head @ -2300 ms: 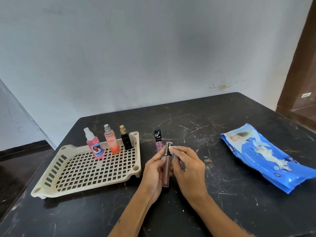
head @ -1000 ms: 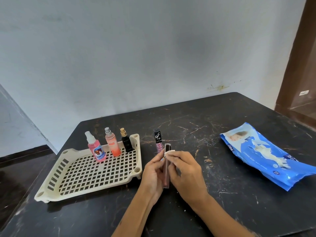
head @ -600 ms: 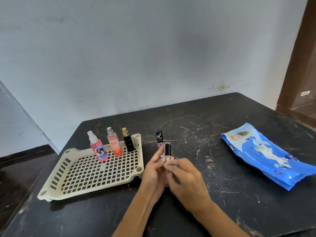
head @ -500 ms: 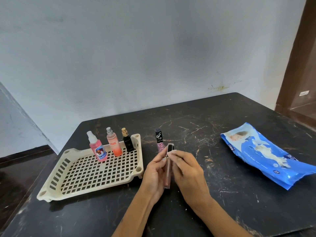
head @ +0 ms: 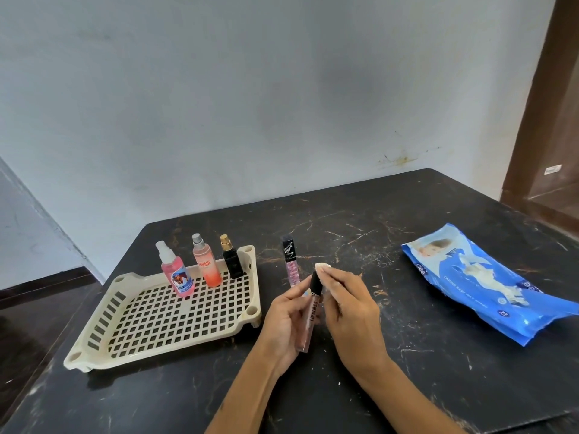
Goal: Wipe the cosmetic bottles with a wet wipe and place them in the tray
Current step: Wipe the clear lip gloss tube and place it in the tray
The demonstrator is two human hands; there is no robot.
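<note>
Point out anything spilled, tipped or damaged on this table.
Nothing is spilled or tipped. The three bottles in the tray stand upright, as does the pink tube beside it. Only the table looks worn, with scratches and pale specks.

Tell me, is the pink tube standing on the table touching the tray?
Apart. The head view shows the pink tube standing upright on the table, with a strip of dark tabletop between it and the tray.

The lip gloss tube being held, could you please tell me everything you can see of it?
The lip gloss tube is slim, with a clear body of brownish-pink gloss printed "LIPGLOSS" and a glossy black cap on. It tilts slightly, cap away from the person, above the table. The left hand holds its body; the right hand presses a small white wipe beside the cap.
</note>
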